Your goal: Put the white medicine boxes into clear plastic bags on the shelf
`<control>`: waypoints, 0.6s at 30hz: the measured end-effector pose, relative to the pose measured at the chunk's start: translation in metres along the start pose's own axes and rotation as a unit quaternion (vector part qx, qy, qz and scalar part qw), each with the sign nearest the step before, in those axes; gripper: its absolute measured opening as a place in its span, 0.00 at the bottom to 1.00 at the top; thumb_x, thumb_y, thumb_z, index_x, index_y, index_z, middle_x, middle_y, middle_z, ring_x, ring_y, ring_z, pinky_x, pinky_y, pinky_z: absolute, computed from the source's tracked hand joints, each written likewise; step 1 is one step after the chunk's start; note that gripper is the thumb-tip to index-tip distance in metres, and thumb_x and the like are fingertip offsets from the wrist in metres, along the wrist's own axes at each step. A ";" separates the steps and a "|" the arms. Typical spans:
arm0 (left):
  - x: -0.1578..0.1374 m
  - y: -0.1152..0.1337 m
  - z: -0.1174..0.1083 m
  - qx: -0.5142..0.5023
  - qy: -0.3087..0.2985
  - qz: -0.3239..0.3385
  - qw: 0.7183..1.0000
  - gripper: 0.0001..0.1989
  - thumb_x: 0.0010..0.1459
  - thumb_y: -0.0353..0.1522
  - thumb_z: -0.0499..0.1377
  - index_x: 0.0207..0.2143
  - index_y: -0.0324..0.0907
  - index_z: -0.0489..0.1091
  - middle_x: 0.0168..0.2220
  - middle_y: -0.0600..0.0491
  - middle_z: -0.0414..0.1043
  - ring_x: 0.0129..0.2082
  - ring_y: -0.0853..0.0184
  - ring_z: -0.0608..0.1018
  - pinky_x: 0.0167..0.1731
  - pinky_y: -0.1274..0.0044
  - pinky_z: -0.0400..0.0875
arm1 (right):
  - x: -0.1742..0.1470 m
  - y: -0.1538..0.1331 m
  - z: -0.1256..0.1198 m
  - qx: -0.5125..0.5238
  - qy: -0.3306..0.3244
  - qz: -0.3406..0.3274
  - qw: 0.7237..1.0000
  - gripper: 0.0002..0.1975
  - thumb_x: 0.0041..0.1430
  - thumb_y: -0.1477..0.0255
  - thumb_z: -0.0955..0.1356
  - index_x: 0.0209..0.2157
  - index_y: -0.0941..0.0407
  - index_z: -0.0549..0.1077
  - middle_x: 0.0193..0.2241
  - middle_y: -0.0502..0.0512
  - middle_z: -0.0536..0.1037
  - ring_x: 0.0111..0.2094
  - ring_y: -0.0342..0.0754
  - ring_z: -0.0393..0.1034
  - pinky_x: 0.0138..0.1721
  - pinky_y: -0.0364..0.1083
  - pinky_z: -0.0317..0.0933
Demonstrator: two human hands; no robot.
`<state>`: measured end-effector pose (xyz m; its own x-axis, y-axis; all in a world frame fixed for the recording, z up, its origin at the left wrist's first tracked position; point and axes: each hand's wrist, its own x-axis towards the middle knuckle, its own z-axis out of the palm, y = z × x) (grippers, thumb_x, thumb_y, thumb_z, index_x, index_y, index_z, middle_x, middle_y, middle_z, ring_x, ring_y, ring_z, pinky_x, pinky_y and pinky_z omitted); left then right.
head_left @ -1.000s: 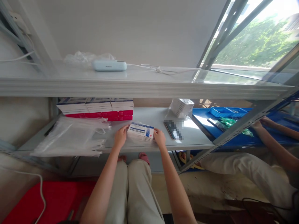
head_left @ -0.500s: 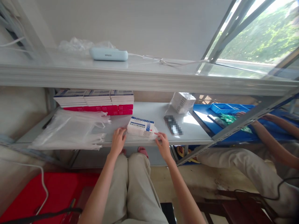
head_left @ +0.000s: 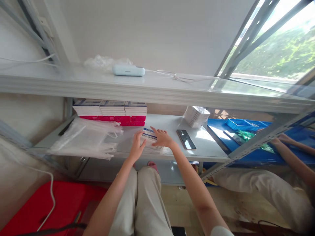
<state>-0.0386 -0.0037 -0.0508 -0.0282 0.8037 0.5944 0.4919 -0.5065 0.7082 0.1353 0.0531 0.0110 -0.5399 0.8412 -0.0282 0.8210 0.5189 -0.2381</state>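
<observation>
A small stack of white-and-blue printed boxes [head_left: 150, 135] lies on the grey shelf, with clear plastic [head_left: 159, 150] around its base. My left hand [head_left: 136, 146] is at the stack's left side, thumb and fingers apart. Across the stack's right part reaches my right hand [head_left: 162, 137], its fingers spread over the top and hiding some of the print. Whether either hand presses on the boxes I cannot tell. A pile of clear plastic bags [head_left: 83, 137] lies left of my left hand.
Behind are rows of white and pink boxes [head_left: 110, 113]. On the right lie a phone [head_left: 186, 139] and a plastic-wrapped box stack [head_left: 197, 116]. An upper shelf [head_left: 157, 95] overhangs, carrying a pale blue device [head_left: 129, 70]. Another person's arms [head_left: 290, 152] work at a blue table.
My hands have moved inward from beside the box stack, the right one now over its top. The camera view has shifted, so the shelf sits slightly lower and further right.
</observation>
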 end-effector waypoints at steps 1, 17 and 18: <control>-0.001 -0.003 0.002 -0.035 0.004 -0.010 0.999 0.18 0.62 0.37 0.51 0.54 0.46 0.58 0.57 0.45 0.59 0.59 0.62 0.61 0.59 0.65 0.54 | 0.001 0.002 0.002 0.020 0.014 0.000 1.000 0.53 0.43 0.64 0.73 0.65 0.54 0.41 0.54 0.69 0.66 0.56 0.63 0.58 0.54 0.58 0.47; 0.024 -0.012 -0.015 -0.225 -0.031 -0.063 0.972 0.35 0.54 0.47 0.58 0.60 0.45 0.53 0.62 0.43 0.54 0.62 0.57 0.59 0.59 0.65 0.53 | -0.013 0.024 -0.025 0.355 0.109 -0.097 0.923 0.54 0.36 0.62 0.77 0.62 0.52 0.49 0.52 0.62 0.67 0.53 0.55 0.64 0.53 0.54 0.58; 0.032 -0.010 -0.021 -0.208 -0.053 -0.052 0.975 0.38 0.51 0.46 0.61 0.61 0.45 0.52 0.62 0.43 0.53 0.62 0.56 0.59 0.60 0.64 0.53 | -0.010 0.023 -0.032 0.357 0.106 -0.107 0.922 0.54 0.36 0.63 0.77 0.62 0.52 0.49 0.52 0.62 0.67 0.53 0.55 0.64 0.53 0.53 0.59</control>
<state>-0.0625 0.0207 -0.0311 0.0428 0.8741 0.4839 0.0958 -0.4857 0.8688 0.1656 0.0620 0.0365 -0.5650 0.7808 0.2667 0.3268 0.5086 -0.7966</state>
